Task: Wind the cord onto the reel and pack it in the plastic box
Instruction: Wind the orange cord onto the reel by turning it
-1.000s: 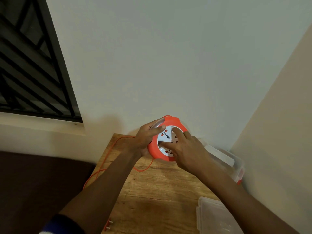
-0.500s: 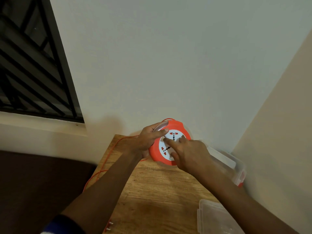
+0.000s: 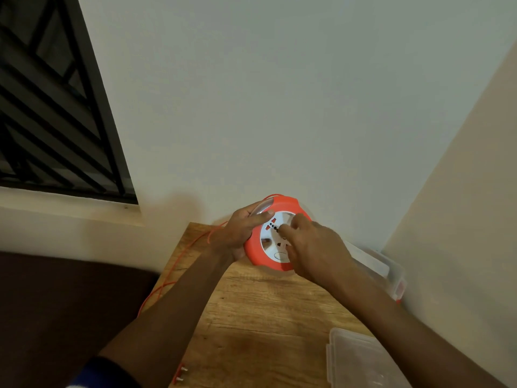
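We find the reel (image 3: 275, 233) held just above the wooden table (image 3: 260, 317) near its far edge, at about twelve o'clock from the table's middle. The left hand (image 3: 239, 233) grips the orange rim at the reel's nine o'clock, thumb curled over the front edge. The right hand (image 3: 313, 247) has curled fingers set on the white centre disc at roughly three o'clock; whether they hook a recess there we cannot tell.

We judge the reel a light, rigid, smooth plastic shell, round with a lobed rim; it is best steadied at the rim and turned from the disc. The cord (image 3: 181, 264) is thin, orange and limp. It trails from the reel's nine o'clock off the table edge, then ends in a plug (image 3: 179, 372) at the table's seven o'clock, so much is unwound.

The plastic box (image 3: 389, 275), clear with red latches, sits at the table's two o'clock; its translucent lid (image 3: 361, 359) lies at five o'clock.
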Action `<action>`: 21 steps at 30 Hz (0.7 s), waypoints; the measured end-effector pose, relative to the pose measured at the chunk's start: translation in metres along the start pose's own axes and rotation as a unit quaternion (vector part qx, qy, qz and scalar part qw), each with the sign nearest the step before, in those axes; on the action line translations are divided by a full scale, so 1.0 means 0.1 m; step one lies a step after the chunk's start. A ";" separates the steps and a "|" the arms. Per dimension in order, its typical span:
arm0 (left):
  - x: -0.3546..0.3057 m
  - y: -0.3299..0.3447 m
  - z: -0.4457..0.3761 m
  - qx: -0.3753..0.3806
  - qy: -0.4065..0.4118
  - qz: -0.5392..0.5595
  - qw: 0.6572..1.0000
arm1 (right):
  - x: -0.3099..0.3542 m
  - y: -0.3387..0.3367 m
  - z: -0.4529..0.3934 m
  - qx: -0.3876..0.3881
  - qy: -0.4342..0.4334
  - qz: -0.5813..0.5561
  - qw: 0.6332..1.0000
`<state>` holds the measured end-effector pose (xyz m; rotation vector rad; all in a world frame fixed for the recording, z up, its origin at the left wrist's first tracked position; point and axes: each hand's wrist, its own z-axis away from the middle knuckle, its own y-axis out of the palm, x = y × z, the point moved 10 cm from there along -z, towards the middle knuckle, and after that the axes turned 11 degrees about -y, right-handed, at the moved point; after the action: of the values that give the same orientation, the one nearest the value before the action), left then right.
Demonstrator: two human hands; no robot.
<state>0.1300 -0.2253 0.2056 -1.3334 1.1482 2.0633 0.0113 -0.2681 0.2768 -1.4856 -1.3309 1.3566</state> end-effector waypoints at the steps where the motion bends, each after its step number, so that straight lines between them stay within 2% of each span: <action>1: 0.01 0.00 0.00 0.006 -0.002 -0.002 1.000 | 0.06 0.02 0.00 0.013 -0.041 0.001 0.999; 4: 0.03 0.00 0.02 0.011 0.003 -0.018 1.000 | 0.11 0.05 0.04 0.034 -0.120 0.014 0.992; 12: 0.10 0.01 0.04 0.019 -0.014 -0.032 0.999 | 0.08 0.16 0.06 0.083 -0.167 0.039 0.982; 21: 0.21 -0.01 0.04 0.001 -0.023 -0.047 0.999 | 0.25 0.26 0.08 0.107 -0.142 0.071 0.981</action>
<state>0.1192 -0.2234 0.1877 -1.3054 1.0477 2.0151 0.0070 -0.2510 0.2444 -1.2949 -1.2189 1.7994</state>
